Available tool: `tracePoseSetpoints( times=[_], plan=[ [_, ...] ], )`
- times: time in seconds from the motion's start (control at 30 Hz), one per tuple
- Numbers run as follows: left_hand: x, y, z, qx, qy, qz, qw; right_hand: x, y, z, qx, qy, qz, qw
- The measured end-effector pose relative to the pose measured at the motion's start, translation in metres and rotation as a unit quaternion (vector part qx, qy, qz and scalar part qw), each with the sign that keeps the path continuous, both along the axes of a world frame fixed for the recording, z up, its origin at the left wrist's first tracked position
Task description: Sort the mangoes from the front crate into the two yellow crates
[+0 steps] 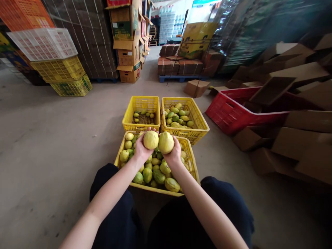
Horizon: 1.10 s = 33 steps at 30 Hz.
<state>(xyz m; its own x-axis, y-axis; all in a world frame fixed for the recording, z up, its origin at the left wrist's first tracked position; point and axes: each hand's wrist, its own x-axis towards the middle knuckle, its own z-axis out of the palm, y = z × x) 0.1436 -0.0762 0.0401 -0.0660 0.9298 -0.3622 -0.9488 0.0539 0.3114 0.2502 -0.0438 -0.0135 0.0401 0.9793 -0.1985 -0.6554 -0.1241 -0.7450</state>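
My left hand (pixel 140 150) is closed round a roundish yellow papaya (pixel 150 139), its fingertips showing behind the fruit. In my right hand (pixel 175 154) is a second, yellow-green papaya (pixel 166 143), narrower at the top. The two fruits are held side by side, nearly touching, above a large yellow crate (pixel 196 169) in front of my knees. Many green and yellow papayas (pixel 159 176) fill that crate. Behind it stand two more yellow crates: the left crate (pixel 127 117) has several small fruits on its bottom, and the right crate (pixel 201 121) holds a larger heap.
A red crate (pixel 225 116) with cardboard in it stands at the right, among loose cardboard boxes (pixel 298 138). Stacked plastic crates (pixel 62 69) are at the far left. Cartons (pixel 127 57) and a loaded blue pallet (pixel 172 79) stand behind on the concrete floor (pixel 77 131).
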Motion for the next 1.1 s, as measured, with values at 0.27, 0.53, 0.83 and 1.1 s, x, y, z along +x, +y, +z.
tracePoseSetpoints(
  times=[0.27,0.53,0.83,1.1],
  plan=[
    [0.009,0.007,-0.002,0.010,0.018,0.010,1.000,0.007,0.000,0.019,0.008,0.033,-0.047,0.998],
    [0.016,0.013,-0.006,0.014,-0.009,0.014,1.000,0.006,-0.001,0.017,0.051,0.051,-0.002,0.997],
    [0.018,0.015,-0.002,-0.005,-0.017,0.016,1.000,0.007,0.000,0.021,0.001,0.109,0.002,0.994],
    [0.016,0.015,-0.003,0.028,-0.016,0.011,0.999,0.011,-0.002,0.029,0.013,0.132,0.043,0.990]
  ],
)
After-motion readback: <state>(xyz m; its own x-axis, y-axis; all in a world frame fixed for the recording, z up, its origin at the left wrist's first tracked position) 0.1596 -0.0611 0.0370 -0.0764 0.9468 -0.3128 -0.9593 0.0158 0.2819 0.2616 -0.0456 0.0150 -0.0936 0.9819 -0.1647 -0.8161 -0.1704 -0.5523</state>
